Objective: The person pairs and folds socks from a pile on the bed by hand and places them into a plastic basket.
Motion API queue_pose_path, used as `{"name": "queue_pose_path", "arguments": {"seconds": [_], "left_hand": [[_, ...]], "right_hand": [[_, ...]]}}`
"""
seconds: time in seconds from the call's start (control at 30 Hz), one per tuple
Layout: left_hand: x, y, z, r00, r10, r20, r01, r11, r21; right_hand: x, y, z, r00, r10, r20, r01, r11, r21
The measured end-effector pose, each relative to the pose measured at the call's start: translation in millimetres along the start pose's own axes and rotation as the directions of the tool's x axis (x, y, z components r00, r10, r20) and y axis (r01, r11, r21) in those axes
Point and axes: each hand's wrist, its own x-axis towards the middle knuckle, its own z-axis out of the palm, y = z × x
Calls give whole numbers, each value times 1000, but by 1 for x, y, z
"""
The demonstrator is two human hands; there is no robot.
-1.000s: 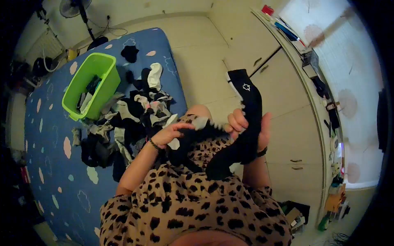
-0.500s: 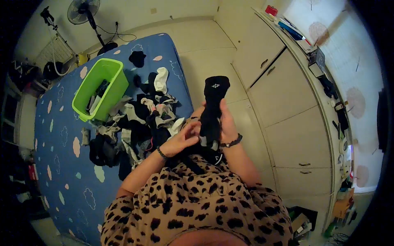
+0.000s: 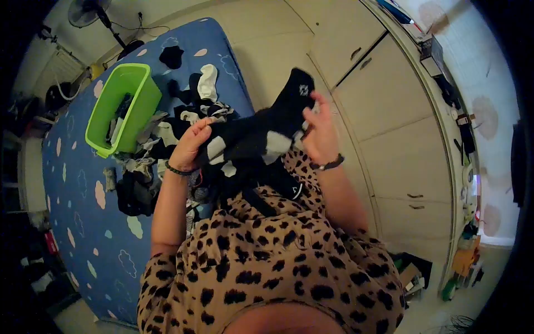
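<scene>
A black sock with grey patches (image 3: 250,133) is stretched out in front of me, a small white emblem near its upper right end. My left hand (image 3: 192,145) pinches its left end between thumb and fingers. Beside the emblem end, my right hand (image 3: 321,131) has its fingers apart, close to the fabric; whether it touches is unclear. More black socks (image 3: 258,178) lie on my lap, one with a white mark. A heap of mixed socks (image 3: 158,139) spreads on the bed to the left.
On the blue bed (image 3: 83,195) stands a green basket (image 3: 142,89) with some socks inside. A white sock (image 3: 208,82) and a black one (image 3: 171,57) lie beyond the heap. Pale cabinets (image 3: 389,133) line the right side, and a fan (image 3: 86,12) stands behind the bed.
The black sock has gone from hanging upright at my right hand to lying stretched leftward. My left hand has moved left and up and taken hold of its end; my right hand's fingers have spread.
</scene>
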Motion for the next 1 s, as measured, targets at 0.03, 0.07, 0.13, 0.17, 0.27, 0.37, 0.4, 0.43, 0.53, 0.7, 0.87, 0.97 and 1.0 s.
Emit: {"name": "queue_pose_path", "arguments": {"seconds": [0.03, 0.07, 0.13, 0.17, 0.27, 0.37, 0.4, 0.43, 0.53, 0.7, 0.87, 0.97, 1.0], "left_hand": [[-1, -4, -12, 994, -76, -83, 85, 991, 106], [2, -14, -35, 982, -140, -123, 175, 924, 340], [4, -55, -78, 966, -213, -144, 255, 859, 444], [2, -69, -95, 964, -218, -152, 266, 800, 537], [-14, -92, -97, 965, -219, -148, 257, 906, 337], [-26, -81, -84, 926, -300, -229, 345, 919, 191], [-26, -83, -83, 921, -243, -306, 321, 916, 240], [-25, -83, -83, 923, -234, -304, 312, 920, 238], [-28, -85, -76, 944, -170, -282, 222, 961, 165], [-28, -87, -80, 962, -112, -250, 170, 960, 221], [-32, -74, -89, 880, 226, -418, -19, 895, 445], [-35, -53, -76, 856, 271, -440, -56, 895, 442], [-36, -44, -67, 855, 275, -439, -64, 897, 437]], "right_hand": [[-1, 25, -22, 998, 5, -66, -18, 981, -194], [-1, 60, -54, 996, 27, -80, -52, 941, -333], [-12, 109, -106, 995, 52, -86, -86, 880, -468], [-18, 117, -125, 972, 191, -134, -233, 820, -522], [-10, 99, -126, 939, 292, -182, -343, 775, -531], [-7, 90, -121, 936, 286, -204, -350, 800, -487], [-1, 87, -115, 913, 272, -304, -385, 824, -415], [2, 85, -111, 875, 268, -404, -415, 845, -337], [32, 103, -143, 817, 345, -462, -482, 848, -220], [57, 89, -151, 853, 479, -206, -515, 837, -185], [53, 59, -127, 951, 251, -181, -289, 930, -225], [47, 44, -117, 972, 158, -172, -204, 932, -300], [45, 36, -114, 977, 149, -152, -188, 940, -285]]}}
